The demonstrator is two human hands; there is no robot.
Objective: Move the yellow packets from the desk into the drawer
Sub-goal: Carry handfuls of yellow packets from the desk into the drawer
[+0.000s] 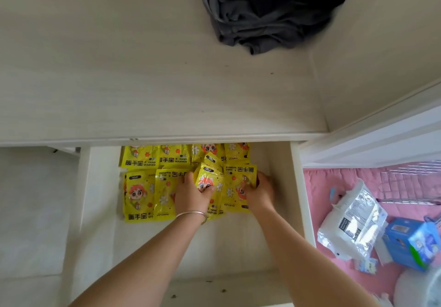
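The white drawer (296, 187) is pulled out below the desk's front edge. Several yellow hand-warmer packets (140, 161) lie in its far half, in overlapping rows. My left hand (191, 194), with a thin bangle at the wrist, grips one packet (208, 180) near the middle of the pile. My right hand (259, 192) holds the right-hand packets (238, 178) at their edge. Both hands are down inside the drawer. No yellow packet shows on the desk top (143, 80).
A dark grey cloth (262, 15) lies heaped at the back of the desk. To the right, on a pink cover (334, 178), sit a clear plastic bag (353, 225), a blue box (410, 242) and a wire rack (410, 182).
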